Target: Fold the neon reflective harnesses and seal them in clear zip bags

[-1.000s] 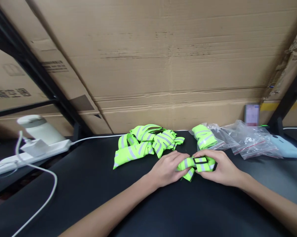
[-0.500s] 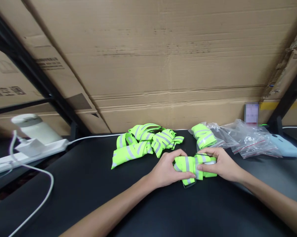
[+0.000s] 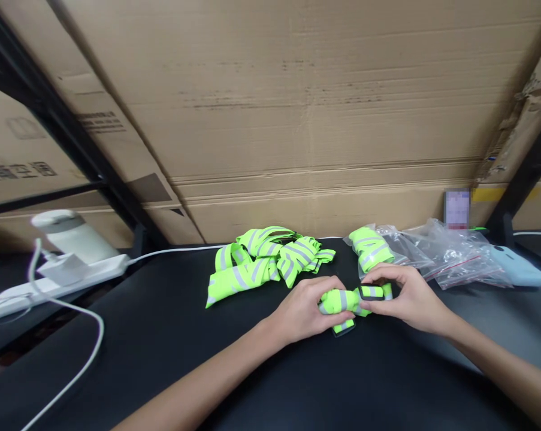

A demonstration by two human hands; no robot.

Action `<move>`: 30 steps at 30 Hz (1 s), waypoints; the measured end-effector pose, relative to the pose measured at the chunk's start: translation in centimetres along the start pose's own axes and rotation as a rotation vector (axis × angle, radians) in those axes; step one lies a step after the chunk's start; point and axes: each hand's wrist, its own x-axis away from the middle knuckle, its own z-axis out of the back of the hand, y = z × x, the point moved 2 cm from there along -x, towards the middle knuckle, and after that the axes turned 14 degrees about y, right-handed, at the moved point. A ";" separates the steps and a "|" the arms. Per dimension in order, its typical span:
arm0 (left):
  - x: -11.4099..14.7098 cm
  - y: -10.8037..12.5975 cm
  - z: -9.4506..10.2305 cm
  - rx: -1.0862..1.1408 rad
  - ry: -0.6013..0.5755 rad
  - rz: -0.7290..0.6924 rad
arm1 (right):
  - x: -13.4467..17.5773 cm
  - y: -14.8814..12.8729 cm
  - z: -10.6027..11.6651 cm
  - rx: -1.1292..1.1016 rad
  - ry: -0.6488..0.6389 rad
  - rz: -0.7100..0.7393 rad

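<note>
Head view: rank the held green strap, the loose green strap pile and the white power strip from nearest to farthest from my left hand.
From the left hand:
1. Held green strap: in its grasp, on its right side.
2. Loose green strap pile: just beyond it, to the left.
3. White power strip: far left of the view.

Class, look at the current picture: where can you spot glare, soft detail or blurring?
In the head view: glints on the clear plastic bags; pale sheen on the black tabletop at right; small cardboard lettering too soft to read; pixelation over the upright rectangular item; no strong smearing on the left hand or right hand.
</note>
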 end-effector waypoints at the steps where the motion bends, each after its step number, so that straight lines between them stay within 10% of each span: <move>1: 0.0 0.0 0.0 -0.013 -0.009 -0.017 | 0.0 -0.1 0.0 -0.013 0.018 -0.007; 11: -0.3 0.5 0.4 -0.003 -0.059 0.073 | 0.1 -0.9 0.2 -0.035 0.087 0.124; 25: 0.7 -0.5 -1.0 0.356 -0.073 0.853 | 2.0 0.6 -1.6 0.410 -0.094 0.493; 30: 0.9 -0.3 -0.8 0.155 -0.013 0.636 | 2.5 1.1 -2.3 0.548 -0.139 0.601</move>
